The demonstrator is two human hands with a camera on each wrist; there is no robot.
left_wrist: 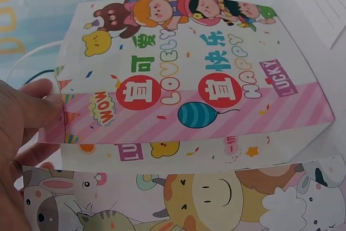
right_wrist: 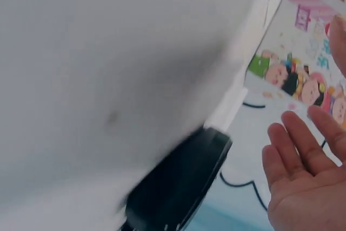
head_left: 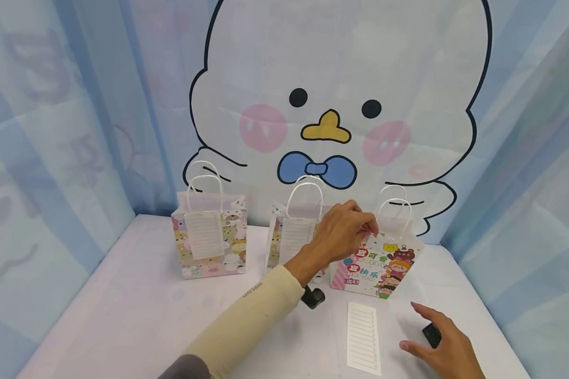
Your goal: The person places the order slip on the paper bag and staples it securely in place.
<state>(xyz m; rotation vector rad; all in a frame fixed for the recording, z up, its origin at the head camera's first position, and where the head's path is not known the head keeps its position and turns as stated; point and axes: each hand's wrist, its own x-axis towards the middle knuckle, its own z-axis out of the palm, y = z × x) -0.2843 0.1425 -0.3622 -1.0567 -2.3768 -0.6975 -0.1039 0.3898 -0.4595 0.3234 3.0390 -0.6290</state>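
White paper bag below left hand, top edge pinched; right hand nearby, fingers apart.

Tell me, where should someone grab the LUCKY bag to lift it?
Probably by both white handles, gathered together from above: the loops arch upright over the LUCKY bag. The left hand pinches a top corner, which looks like a less balanced hold.
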